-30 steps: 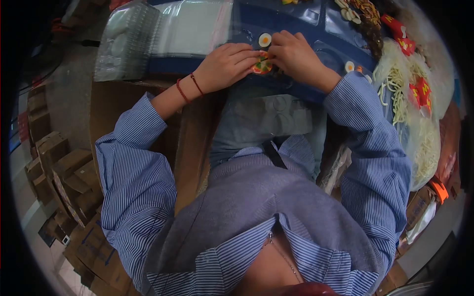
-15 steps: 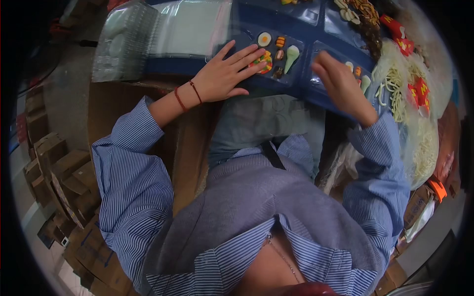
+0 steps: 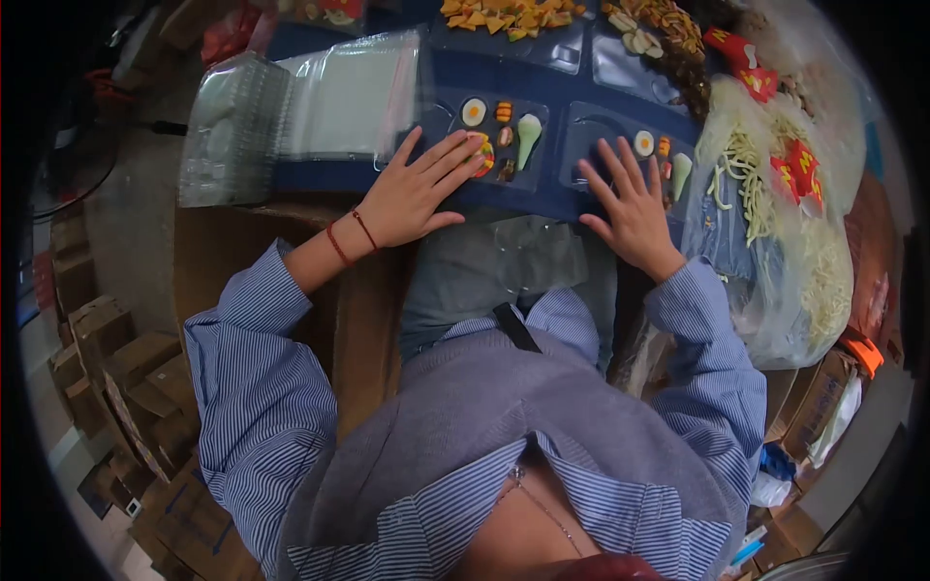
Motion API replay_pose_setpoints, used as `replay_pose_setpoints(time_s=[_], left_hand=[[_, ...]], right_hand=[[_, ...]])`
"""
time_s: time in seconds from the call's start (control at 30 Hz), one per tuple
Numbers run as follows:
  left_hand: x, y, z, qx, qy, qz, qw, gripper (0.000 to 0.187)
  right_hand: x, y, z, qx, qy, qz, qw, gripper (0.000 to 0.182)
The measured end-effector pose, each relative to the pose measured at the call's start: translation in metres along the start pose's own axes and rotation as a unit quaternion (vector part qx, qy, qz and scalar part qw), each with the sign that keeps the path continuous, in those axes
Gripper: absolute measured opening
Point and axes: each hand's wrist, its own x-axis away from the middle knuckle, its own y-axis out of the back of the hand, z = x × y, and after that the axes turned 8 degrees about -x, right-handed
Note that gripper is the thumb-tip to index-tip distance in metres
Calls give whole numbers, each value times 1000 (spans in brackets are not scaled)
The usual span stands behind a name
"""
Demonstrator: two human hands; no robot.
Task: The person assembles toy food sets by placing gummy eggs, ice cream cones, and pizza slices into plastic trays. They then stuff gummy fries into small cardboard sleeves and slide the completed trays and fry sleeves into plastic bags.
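My left hand (image 3: 417,194) lies flat with fingers spread over the left edge of a clear plastic tray (image 3: 450,126). Its fingertips reach a miniature pizza (image 3: 482,155), partly covered. Beside that in the tray are a toy fried egg (image 3: 474,111), a small striped orange piece (image 3: 504,111) and a pale green ice cream cone (image 3: 528,141). My right hand (image 3: 632,208), also spread and holding nothing, rests over a second clear tray (image 3: 584,124). A second fried egg (image 3: 643,143) and a second cone (image 3: 681,174) show past its fingers; other pieces there are partly hidden.
Stacked clear plastic shells (image 3: 232,131) and a pile of clear bags (image 3: 349,102) stand at the left. Orange chip-like pieces (image 3: 509,14) lie at the back. A plastic bag of pale noodle-like strands (image 3: 751,194) and red fry packets (image 3: 799,174) fills the right side.
My right hand was curled above the right tray and is now spread flat over it. My left hand keeps its place on the left tray, while the view has shifted.
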Motion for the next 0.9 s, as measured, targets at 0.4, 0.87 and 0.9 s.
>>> replay_pose_setpoints(time_s=[0.4, 0.87, 0.9], left_hand=[[-100, 32, 77, 65, 41, -54, 996, 36], [-187, -14, 137, 19, 147, -80, 986, 12], [-186, -15, 138, 21, 143, -79, 986, 12]], right_hand=[[-131, 36, -26, -125, 65, -108, 984, 19], [-233, -8, -63, -94, 58, -142, 984, 17], [-224, 2, -63, -156, 36, -116, 980, 15]])
